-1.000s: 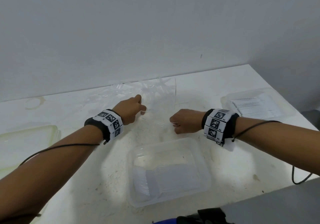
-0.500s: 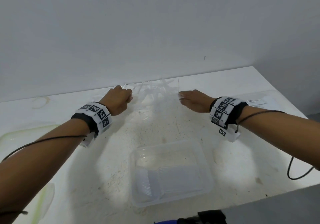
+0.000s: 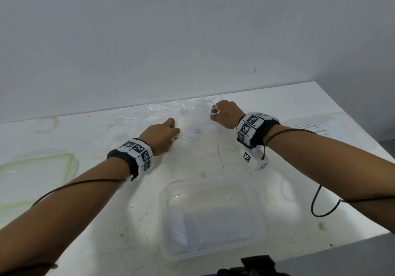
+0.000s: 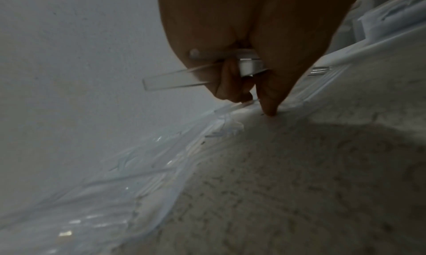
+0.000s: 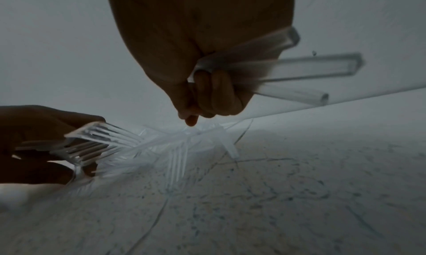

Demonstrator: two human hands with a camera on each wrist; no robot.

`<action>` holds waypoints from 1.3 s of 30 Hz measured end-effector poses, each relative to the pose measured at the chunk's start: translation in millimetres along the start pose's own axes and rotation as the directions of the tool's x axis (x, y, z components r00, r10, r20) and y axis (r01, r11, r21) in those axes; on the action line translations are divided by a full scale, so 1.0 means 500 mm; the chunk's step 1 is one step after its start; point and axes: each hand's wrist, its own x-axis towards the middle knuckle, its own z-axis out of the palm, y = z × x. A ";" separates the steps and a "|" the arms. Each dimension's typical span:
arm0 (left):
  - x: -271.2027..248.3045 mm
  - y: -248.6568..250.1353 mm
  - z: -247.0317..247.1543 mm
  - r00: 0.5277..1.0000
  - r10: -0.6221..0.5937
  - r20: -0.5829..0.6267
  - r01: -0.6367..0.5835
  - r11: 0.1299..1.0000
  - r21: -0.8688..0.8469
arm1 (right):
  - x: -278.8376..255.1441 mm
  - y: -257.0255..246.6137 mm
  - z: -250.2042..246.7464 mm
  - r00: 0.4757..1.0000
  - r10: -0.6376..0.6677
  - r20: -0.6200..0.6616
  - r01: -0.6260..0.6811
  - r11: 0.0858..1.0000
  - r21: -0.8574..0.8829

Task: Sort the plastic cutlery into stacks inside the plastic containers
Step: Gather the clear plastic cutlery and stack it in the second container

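Note:
A loose pile of clear plastic cutlery (image 3: 188, 110) lies on the white table by the back wall. My left hand (image 3: 165, 133) is at the pile's near left and grips a few clear forks (image 5: 99, 142), their handles (image 4: 175, 80) sticking out of my fist; one fingertip touches the table. My right hand (image 3: 222, 115) is at the pile's right edge, fist curled round several clear cutlery handles (image 5: 299, 67). A clear container (image 3: 254, 192) near the front edge holds a stack of forks (image 3: 205, 226).
Another clear container (image 3: 342, 124) holding flat white pieces sits at the far right. A yellowish clear container (image 3: 70, 160) lies at the left. A black cable (image 3: 320, 207) loops from my right arm. The table edge runs along the lower right.
Both hands went from just behind the front container to the far pile. Over the last half second they drew closer together at the pile.

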 end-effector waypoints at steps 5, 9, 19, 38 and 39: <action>-0.008 -0.014 0.002 0.980 0.038 -0.196 -0.043 0.999 -0.019 | 0.021 -0.033 0.014 1.000 0.015 0.007 -0.016 0.997 0.073; -0.031 -0.054 -0.027 0.949 0.007 -0.316 -0.021 0.999 -0.040 | 0.055 -0.060 0.034 0.990 0.106 0.089 -0.111 0.992 0.059; -0.062 -0.117 -0.033 0.952 -0.183 -0.246 0.151 0.978 -0.141 | 0.083 -0.127 0.052 0.961 0.215 0.172 -0.225 0.973 0.042; 0.081 0.018 -0.045 0.991 -0.041 -0.129 -0.002 0.947 -0.322 | -0.056 0.000 -0.036 0.903 0.238 0.359 -0.392 0.800 0.455; 0.090 0.027 -0.042 0.994 -0.022 -0.108 -0.011 0.957 -0.291 | -0.062 0.008 -0.036 0.901 0.244 0.359 -0.408 0.761 0.505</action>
